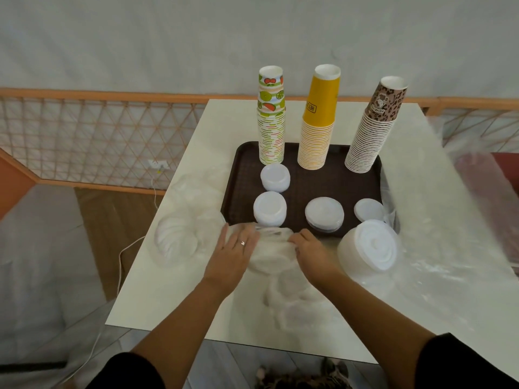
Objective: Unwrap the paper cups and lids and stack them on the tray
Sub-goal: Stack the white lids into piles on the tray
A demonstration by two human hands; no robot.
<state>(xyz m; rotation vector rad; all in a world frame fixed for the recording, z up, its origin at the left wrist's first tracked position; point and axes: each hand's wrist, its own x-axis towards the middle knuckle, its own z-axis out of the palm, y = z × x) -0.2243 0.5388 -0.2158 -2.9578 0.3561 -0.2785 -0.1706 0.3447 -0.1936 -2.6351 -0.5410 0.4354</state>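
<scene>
**Both hands on a wrapped sleeve of lids at the tray's near edge**

Head view: at the centre of the frame the left hand [234, 249] lies with fingers nearly straight over the left end of a wrapped lid stack [271, 255], while the right hand [311, 249] curls its fingers into the clear wrap at the right end. The bundle lies on the worktop [179, 276], touching the near rim of the brown tray [309, 181]. The film looks thin, slippery and crinkly; the lids are probably light and loose inside, so gripping the wrap's gathered end seems best. Three cup stacks [316, 119] stand at the tray's far side, with four lid piles [324, 213] before them. Another wrapped lid bundle [369, 248] sits lower right.
</scene>
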